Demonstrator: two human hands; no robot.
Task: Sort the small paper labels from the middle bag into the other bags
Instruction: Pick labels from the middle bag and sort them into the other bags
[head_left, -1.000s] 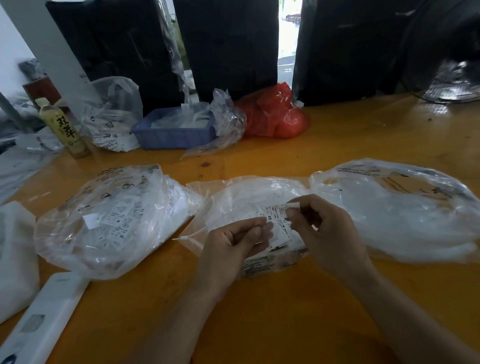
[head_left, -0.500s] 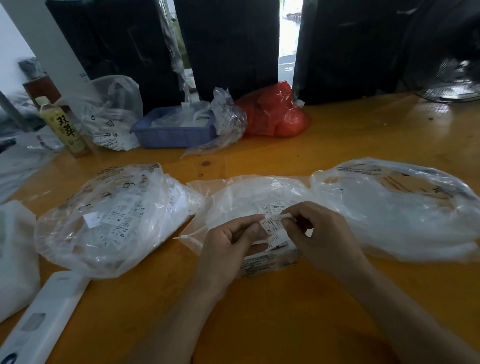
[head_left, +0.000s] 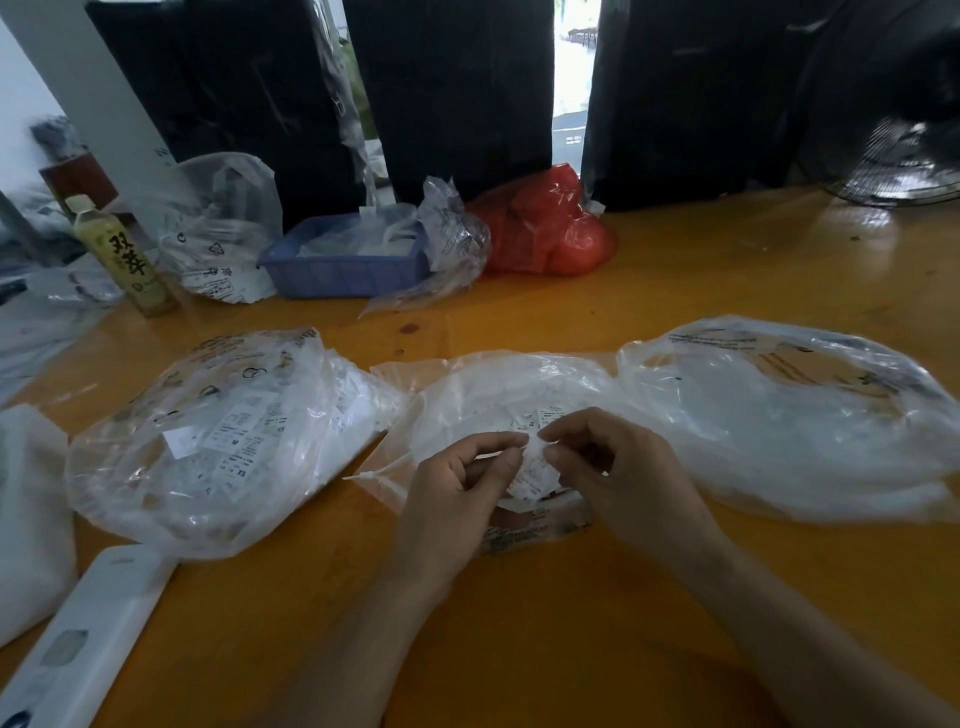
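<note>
At the left of the frame the left bag (head_left: 223, 441) lies untouched, printed labels showing through its clear plastic, some marked M and XS. Just right of it, low in the centre, my left hand (head_left: 457, 493) has closed in on the label stack (head_left: 530, 467) over the middle bag (head_left: 498, 395); a second ago its fingers lay flatter under the papers, now they pinch the top edge. My right hand (head_left: 618, 478) has dropped from holding one slip raised and pinches the same stack from the other side. I judge I am peeling the next label free, so nothing has gone across yet. The right bag (head_left: 789, 415) waits at the right edge.
</note>
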